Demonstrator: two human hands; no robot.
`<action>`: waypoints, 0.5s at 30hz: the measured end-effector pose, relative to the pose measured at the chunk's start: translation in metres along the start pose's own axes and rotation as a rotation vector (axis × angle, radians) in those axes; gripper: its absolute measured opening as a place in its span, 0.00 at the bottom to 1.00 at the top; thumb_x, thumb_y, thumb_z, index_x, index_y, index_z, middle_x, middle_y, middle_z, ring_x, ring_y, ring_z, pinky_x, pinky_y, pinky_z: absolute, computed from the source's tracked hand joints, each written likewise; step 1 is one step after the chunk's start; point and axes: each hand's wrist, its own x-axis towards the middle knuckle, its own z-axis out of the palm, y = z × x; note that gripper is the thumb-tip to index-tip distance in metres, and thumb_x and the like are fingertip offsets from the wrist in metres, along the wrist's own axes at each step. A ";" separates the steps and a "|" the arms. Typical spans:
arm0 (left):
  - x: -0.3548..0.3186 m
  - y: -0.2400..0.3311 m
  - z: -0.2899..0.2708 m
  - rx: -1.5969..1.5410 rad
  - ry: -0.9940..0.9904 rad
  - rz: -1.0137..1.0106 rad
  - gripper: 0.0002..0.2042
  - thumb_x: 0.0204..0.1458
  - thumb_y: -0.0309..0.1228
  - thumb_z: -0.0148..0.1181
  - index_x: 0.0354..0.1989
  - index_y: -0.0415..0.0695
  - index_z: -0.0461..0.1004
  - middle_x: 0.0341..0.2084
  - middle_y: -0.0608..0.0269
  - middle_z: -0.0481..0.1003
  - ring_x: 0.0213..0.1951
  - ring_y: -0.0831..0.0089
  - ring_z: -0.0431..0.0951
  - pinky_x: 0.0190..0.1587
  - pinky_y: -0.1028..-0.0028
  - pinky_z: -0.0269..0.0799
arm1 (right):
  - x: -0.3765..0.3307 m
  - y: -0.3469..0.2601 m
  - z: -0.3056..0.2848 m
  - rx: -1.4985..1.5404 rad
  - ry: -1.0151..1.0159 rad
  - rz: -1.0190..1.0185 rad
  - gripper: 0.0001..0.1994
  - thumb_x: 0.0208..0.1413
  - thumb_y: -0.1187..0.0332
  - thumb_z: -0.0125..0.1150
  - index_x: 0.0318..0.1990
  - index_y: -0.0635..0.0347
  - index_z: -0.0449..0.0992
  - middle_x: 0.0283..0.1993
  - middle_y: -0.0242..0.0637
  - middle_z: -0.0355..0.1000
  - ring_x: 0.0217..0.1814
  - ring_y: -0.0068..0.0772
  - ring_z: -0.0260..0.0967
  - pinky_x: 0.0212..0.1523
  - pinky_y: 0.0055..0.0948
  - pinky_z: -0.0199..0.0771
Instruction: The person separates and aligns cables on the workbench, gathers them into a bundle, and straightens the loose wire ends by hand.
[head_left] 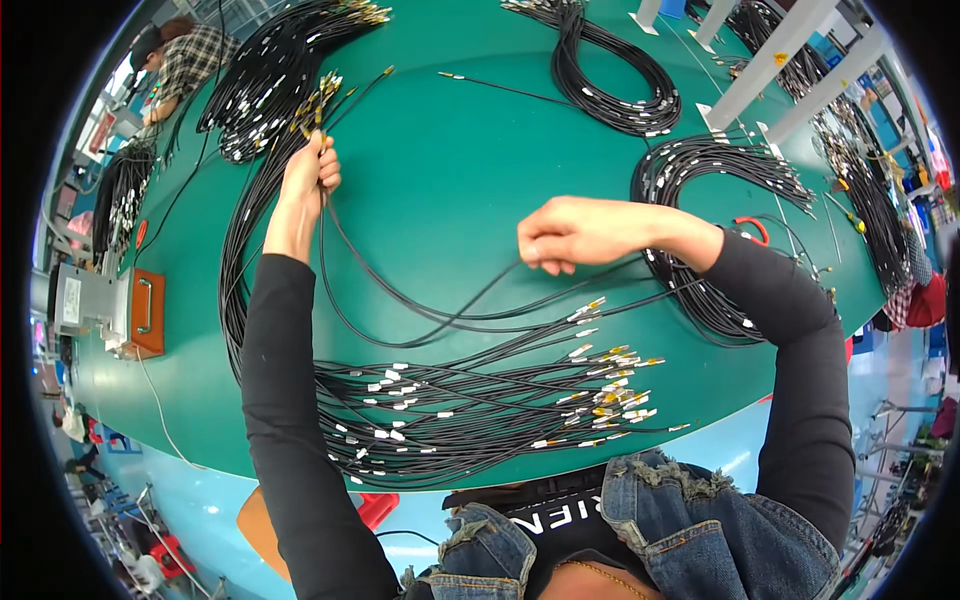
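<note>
One orange box point(150, 313) stands on the green table point(450, 180). The left hand point(312, 172), forearm extended, is fisted round several black cables point(470, 316) below yellow tips point(324, 95). One pile point(450, 425) nearer the body bears white labels point(391, 375), illegible. The right hand point(570, 235), elbow bent, pinches one cable point(492, 287). Two looped bundles point(655, 180) lie around it.

The table point(440, 180) was green, the cables point(440, 437) black with white tags point(392, 375) and gold tips point(605, 398). At left, the box point(150, 335) was orange; at upper left, the shirt point(197, 62) black-and-cream checked; at the bottom, the vest point(700, 535) blue.
</note>
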 end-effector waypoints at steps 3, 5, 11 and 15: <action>0.001 0.004 0.002 0.202 0.037 0.078 0.14 0.66 0.41 0.43 0.36 0.43 0.63 0.15 0.76 0.54 0.15 0.84 0.48 0.17 0.80 0.45 | -0.005 -0.008 -0.007 0.090 0.308 -0.175 0.14 0.64 0.62 0.50 0.33 0.63 0.73 0.27 0.28 0.68 0.28 0.18 0.63 0.31 0.22 0.67; 0.005 0.007 -0.021 0.307 0.089 0.132 0.14 0.66 0.41 0.43 0.36 0.42 0.64 0.15 0.76 0.53 0.15 0.84 0.48 0.17 0.79 0.45 | -0.005 -0.034 -0.023 0.067 0.503 -0.263 0.14 0.64 0.60 0.50 0.33 0.62 0.74 0.26 0.27 0.67 0.28 0.17 0.62 0.30 0.21 0.66; 0.014 -0.003 -0.050 0.325 0.140 0.147 0.14 0.66 0.40 0.43 0.35 0.42 0.64 0.14 0.77 0.53 0.15 0.84 0.49 0.18 0.79 0.46 | 0.018 -0.156 -0.076 -0.333 0.700 -0.847 0.11 0.57 0.66 0.53 0.32 0.65 0.76 0.25 0.37 0.70 0.30 0.25 0.63 0.32 0.24 0.65; 0.028 -0.009 -0.054 0.213 0.094 0.112 0.14 0.66 0.40 0.43 0.34 0.43 0.64 0.15 0.75 0.56 0.15 0.83 0.52 0.18 0.79 0.50 | 0.031 -0.172 -0.069 -1.631 1.216 -1.185 0.13 0.56 0.68 0.51 0.26 0.69 0.74 0.22 0.42 0.70 0.26 0.30 0.66 0.30 0.30 0.67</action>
